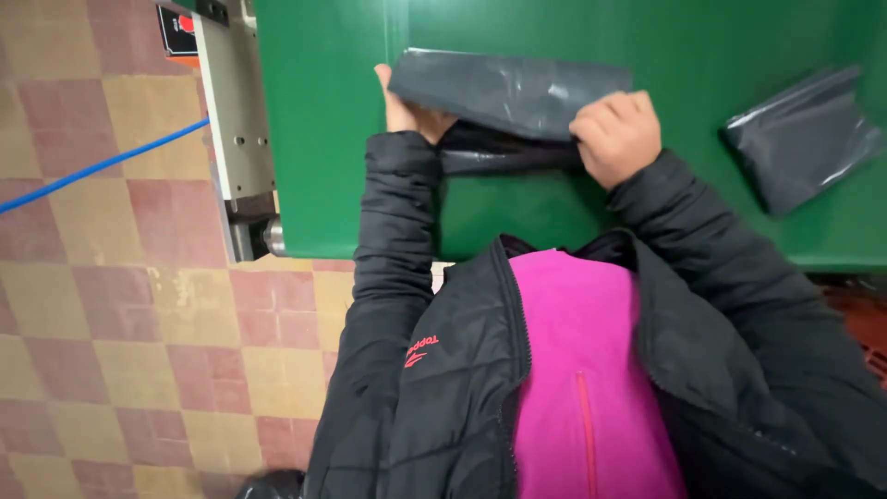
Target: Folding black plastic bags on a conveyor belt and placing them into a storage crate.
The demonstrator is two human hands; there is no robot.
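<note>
A dark grey plastic bag [513,92] lies on the green belt surface [323,139], its near part folded under into a darker bundle. My left hand [407,111] grips the bag's left end, thumb up along its edge. My right hand [617,134] is closed on the bag's right end, knuckles up. Both arms wear black padded sleeves.
A second dark grey plastic bag [799,139] lies flat on the green surface at the right. A grey metal machine side plate [236,111] with a red button stands at the left edge. A blue cable [92,168] crosses the checkered tile floor [139,323].
</note>
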